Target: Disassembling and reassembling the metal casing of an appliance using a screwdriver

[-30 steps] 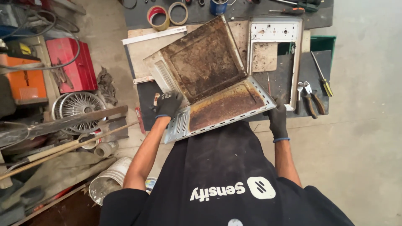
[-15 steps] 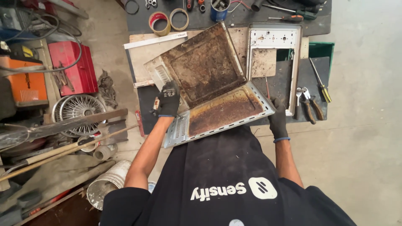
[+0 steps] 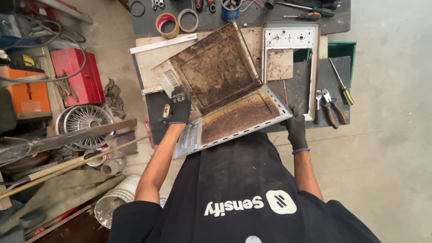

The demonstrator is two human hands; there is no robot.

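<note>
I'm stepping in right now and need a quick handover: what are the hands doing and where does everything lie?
Left hand, gloved, grips the left edge of the rusty folded metal housing. Right hand, gloved, holds its lower right corner.
The housing stands open on the workbench, stained inner faces up.
Pliers and a screwdriver lie right of it, tape rolls behind.

A dark workbench (image 3: pixel 157 108) stands on a concrete floor (image 3: pixel 391 135). On its far edge lie two rolls of tape (image 3: pixel 167 23), one red-rimmed and one tan, beside a blue can (image 3: pixel 231 10) and a screwdriver (image 3: pixel 304 15). A wooden board (image 3: pixel 155 56) covers the middle, carrying a rusty folded metal casing (image 3: pixel 225 90) (heavily stained inside) and a white metal frame (image 3: pixel 290 38). Pliers (image 3: pixel 330 108) and a yellow-handled screwdriver (image 3: pixel 342 85) rest at the right end.
</note>
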